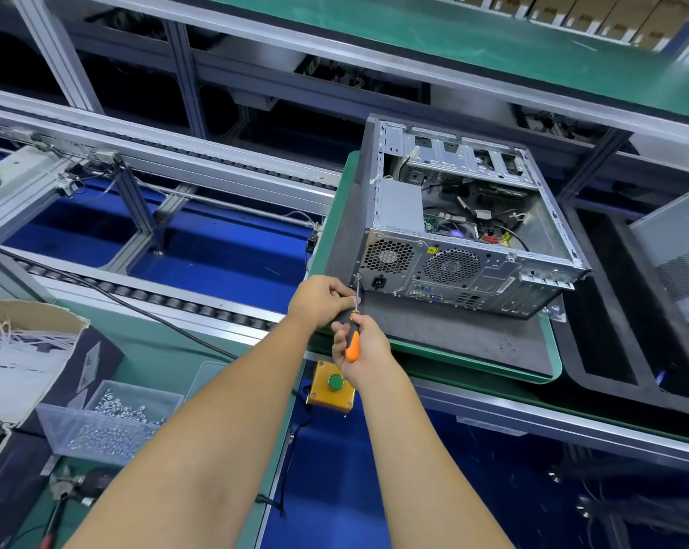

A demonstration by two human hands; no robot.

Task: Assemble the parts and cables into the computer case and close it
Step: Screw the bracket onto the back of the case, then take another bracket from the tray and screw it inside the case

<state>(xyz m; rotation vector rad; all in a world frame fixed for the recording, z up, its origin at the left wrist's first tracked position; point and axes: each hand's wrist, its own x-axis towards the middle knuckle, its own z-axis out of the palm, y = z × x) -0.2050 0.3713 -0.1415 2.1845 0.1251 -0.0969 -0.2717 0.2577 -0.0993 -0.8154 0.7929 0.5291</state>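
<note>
Right hand [360,348] grips screwdriver [353,342], left hand [321,301] seemingly pinches its shaft, at case [465,231] on green-edged pallet [493,370].

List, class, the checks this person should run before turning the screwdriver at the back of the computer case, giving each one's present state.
1. Screwdriver gripped by right hand: ok.
2. Left hand steadying the shaft near the tip: ok.
3. Tip at the rear left corner of the computer case: ok.
4. Tip seated in a screw head: cannot tell.
5. Case resting flat on the grey mat: ok.
6. Side panel fitted: not ok, interior open.
</note>
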